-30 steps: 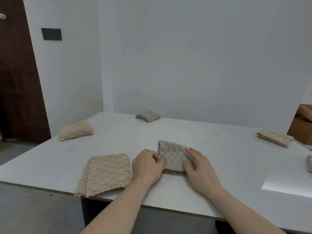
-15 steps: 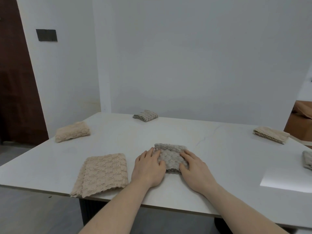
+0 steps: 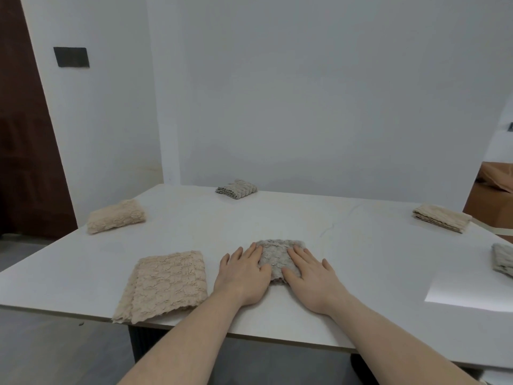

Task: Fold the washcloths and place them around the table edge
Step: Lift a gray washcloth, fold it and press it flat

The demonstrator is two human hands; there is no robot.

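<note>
A small folded grey washcloth (image 3: 277,257) lies on the white table (image 3: 347,245) in front of me. My left hand (image 3: 244,276) rests flat on its left side with straight fingers. My right hand (image 3: 311,276) presses flat on its right side. To the left, a larger beige washcloth (image 3: 166,284) lies partly folded at the near edge, one corner over the rim. Folded washcloths sit around the edge: a beige one (image 3: 116,219) far left, a grey one (image 3: 236,188) at the back, a beige one (image 3: 441,218) at the right, a grey one (image 3: 503,262) cut off by the frame.
A bright patch of light (image 3: 472,290) falls on the table at the right. A dark wooden door (image 3: 25,134) stands at the left, a brown piece of furniture (image 3: 491,201) beyond the right edge. White walls rise behind the table.
The grey washcloth got folded to a smaller size and both hands flattened onto it. My left hand went from curled at its edge to lying flat.
</note>
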